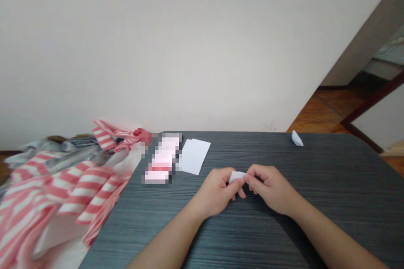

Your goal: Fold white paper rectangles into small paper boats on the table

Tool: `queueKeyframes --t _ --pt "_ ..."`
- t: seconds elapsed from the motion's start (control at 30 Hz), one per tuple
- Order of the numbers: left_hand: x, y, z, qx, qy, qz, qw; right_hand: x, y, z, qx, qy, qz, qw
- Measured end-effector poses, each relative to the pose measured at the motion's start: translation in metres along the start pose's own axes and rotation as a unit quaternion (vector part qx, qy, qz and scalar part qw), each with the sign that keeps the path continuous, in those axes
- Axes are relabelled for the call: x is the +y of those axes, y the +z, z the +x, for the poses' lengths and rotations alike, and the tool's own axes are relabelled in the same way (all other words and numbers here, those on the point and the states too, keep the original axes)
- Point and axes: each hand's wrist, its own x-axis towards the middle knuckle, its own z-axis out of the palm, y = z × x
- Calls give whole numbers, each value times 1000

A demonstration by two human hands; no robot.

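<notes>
A small folded piece of white paper (237, 175) is held between my two hands above the dark table (151, 227). My left hand (219, 193) is closed on its left part, thumb in front and fingers behind. At the paper's right end, my right hand (269, 187) pinches it between thumb and fingertips. The fingers hide part of the paper. Beyond my left hand lie flat white paper sheets (195, 156), slightly overlapping. Near the far right edge of the table rests a small folded white paper piece (296, 138).
A blurred-out flat pink and white object (162, 159) lies left of the sheets. Red-and-white striped cloth (85, 189) is heaped beside the table on the left. A pale wall (202, 50) stands behind the table; wooden floor (328, 107) shows at the right.
</notes>
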Motion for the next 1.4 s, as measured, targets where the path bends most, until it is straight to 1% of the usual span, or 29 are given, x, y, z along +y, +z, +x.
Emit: queueKeyframes --t 0.13,0.3,0.4,0.63,0.87,1.0,1.4 --pt "0 1 1 4 -2 -18 1000 2 -1 -1 3 15 20 1000" --pt "-1 0 1 -17 6 -19 1000 4 0 -1 8 29 36 999" --pt "0 -1 0 -9 7 -6 1000 5 1 -1 4 33 44 998" --pt "-1 -1 0 -8 7 -11 1000 6 1 -1 5 36 59 998" --pt "-5 0 -1 19 -10 -23 999 9 0 -1 8 45 75 996" --pt "-4 0 0 24 -13 -21 999 7 0 -1 8 46 76 996" --pt "-3 0 -1 10 3 -87 996 8 -2 -1 16 46 75 996"
